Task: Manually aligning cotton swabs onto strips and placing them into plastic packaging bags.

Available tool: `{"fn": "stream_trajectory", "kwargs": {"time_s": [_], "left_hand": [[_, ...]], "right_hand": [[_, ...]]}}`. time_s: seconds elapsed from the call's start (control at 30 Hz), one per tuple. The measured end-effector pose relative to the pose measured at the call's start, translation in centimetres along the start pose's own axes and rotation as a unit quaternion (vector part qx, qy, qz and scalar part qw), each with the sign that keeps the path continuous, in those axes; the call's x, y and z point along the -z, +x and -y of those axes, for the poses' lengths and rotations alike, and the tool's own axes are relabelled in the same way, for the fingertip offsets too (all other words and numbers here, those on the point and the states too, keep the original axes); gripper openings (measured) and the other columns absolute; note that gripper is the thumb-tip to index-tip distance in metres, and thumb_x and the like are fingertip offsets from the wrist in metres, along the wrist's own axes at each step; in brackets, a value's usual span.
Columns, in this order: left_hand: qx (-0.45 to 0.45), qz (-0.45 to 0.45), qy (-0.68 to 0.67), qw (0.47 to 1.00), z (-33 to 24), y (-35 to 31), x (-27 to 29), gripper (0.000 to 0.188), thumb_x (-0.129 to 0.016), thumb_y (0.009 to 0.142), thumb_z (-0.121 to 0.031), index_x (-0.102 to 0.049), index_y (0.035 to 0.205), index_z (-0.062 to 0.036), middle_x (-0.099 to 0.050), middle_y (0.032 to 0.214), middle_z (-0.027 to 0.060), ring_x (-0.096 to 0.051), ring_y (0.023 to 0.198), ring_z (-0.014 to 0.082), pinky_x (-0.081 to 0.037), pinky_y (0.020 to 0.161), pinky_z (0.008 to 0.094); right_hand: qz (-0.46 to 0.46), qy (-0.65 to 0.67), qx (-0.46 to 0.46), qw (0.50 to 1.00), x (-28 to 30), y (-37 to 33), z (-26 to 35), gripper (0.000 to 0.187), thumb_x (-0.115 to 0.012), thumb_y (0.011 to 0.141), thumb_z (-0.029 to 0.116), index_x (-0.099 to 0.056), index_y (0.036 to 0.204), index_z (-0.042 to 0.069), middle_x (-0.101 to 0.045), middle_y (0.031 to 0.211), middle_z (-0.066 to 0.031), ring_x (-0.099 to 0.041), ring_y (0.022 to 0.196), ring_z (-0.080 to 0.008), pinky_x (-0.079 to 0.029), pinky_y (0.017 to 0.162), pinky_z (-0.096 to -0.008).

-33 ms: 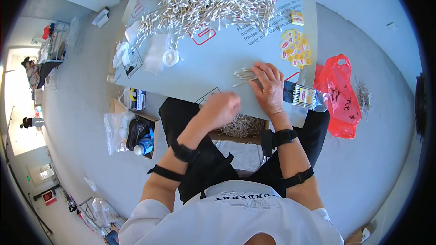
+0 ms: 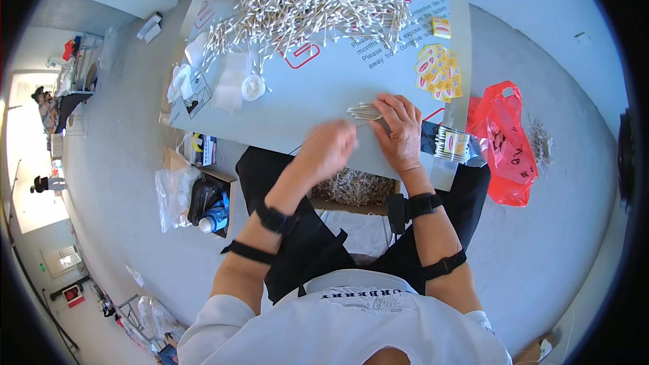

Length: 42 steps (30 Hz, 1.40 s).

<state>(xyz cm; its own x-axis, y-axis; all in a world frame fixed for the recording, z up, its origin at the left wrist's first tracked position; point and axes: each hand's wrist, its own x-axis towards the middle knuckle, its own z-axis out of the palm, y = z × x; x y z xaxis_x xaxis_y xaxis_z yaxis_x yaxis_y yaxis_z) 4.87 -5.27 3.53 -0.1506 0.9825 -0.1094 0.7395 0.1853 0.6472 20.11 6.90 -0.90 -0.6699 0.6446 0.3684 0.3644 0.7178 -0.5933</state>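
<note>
Resting on the tabletop (image 2: 304,98) toward its near edge, the right hand (image 2: 399,125) covers one end of a few swabs (image 2: 362,112), whose white tips poke out to the left between thumb and forefinger. Its fingers are bent and a little parted, probably to keep the sticks together and roughly parallel; whether they pinch the swabs or only press them down, I cannot tell. The left hand (image 2: 330,147) hangs just beside, over the near edge, its fingers curled inward and blurred; whether anything is in them, I cannot tell.

A big loose pile (image 2: 304,7) of swabs spreads along the far edge, which seems to keep the bulk within arm's reach yet apart from the hands. Yellow cards (image 2: 438,71) lie overlapping beside the right edge, likely so that single ones lift easily. A packet (image 2: 451,144) with swabs and a yellow label lies at the near right corner, just beside the right hand. Toward the left edge, a round white tub (image 2: 253,88) touches or nearly touches some clear film (image 2: 232,81). Below the near edge, between the knees, a box (image 2: 391,209) holds more swabs, perhaps put there for a short reach.
</note>
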Motion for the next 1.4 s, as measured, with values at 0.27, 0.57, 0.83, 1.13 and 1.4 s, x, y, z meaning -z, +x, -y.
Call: {"fn": "stream_trajectory", "kwargs": {"time_s": [0.27, 0.57, 0.83, 1.13, 1.4], "left_hand": [[-0.036, -0.290, 0.164, 0.942, 3.7, 16.0, 2.6, 0.020, -0.071, 0.077, -0.005, -0.068, 0.096, -0.0084, -0.057, 0.093, 0.0086, -0.053, 0.098, 0.0318, -0.044, 0.086, 0.0429], [-0.062, -0.295, 0.087, 0.949, 3.1, 12.7, -1.4, 0.018, -0.070, 0.072, -0.001, -0.069, 0.086, -0.0108, -0.060, 0.096, 0.0075, -0.052, 0.100, 0.0303, -0.041, 0.084, 0.0415], [-0.019, -0.264, 0.134, 0.955, 1.8, 12.3, 0.4, 0.021, -0.074, 0.073, -0.008, -0.067, 0.093, -0.0082, -0.061, 0.097, 0.0089, -0.053, 0.100, 0.0330, -0.042, 0.087, 0.0427], [0.001, -0.202, 0.120, 0.972, 2.0, 9.4, -1.1, 0.007, -0.070, 0.077, -0.005, -0.064, 0.080, -0.0059, -0.063, 0.083, 0.0105, -0.059, 0.084, 0.0329, -0.048, 0.074, 0.0440], [0.031, -0.081, 0.086, 0.993, 2.5, 9.9, 1.3, 0.003, -0.064, 0.080, -0.003, -0.062, 0.081, -0.0044, -0.064, 0.084, 0.0124, -0.060, 0.088, 0.0339, -0.048, 0.075, 0.0448]], "right_hand": [[-0.004, 0.006, -0.001, 1.000, -0.5, 0.4, 0.5, 0.042, -0.074, 0.072, 0.013, -0.064, 0.112, 0.009, -0.061, 0.123, -0.0041, -0.053, 0.119, -0.0280, -0.038, 0.100, -0.0447], [-0.002, 0.019, -0.011, 1.000, 0.0, 0.4, 0.4, 0.038, -0.072, 0.074, 0.013, -0.064, 0.111, 0.008, -0.061, 0.123, -0.0057, -0.052, 0.120, -0.0285, -0.037, 0.101, -0.0448], [-0.002, 0.016, -0.015, 1.000, -0.1, 0.2, 0.3, 0.039, -0.073, 0.073, 0.013, -0.064, 0.112, 0.007, -0.061, 0.123, -0.0055, -0.052, 0.120, -0.0286, -0.037, 0.102, -0.0446], [-0.010, 0.038, -0.029, 0.999, 0.0, 0.2, 0.4, 0.043, -0.074, 0.069, 0.009, -0.062, 0.110, 0.006, -0.060, 0.124, -0.0071, -0.052, 0.120, -0.0306, -0.038, 0.102, -0.0445], [-0.041, 0.082, -0.051, 0.994, -0.3, 0.1, 0.4, 0.042, -0.071, 0.069, 0.005, -0.061, 0.110, 0.003, -0.059, 0.125, -0.0100, -0.051, 0.120, -0.0331, -0.039, 0.101, -0.0447]]}}
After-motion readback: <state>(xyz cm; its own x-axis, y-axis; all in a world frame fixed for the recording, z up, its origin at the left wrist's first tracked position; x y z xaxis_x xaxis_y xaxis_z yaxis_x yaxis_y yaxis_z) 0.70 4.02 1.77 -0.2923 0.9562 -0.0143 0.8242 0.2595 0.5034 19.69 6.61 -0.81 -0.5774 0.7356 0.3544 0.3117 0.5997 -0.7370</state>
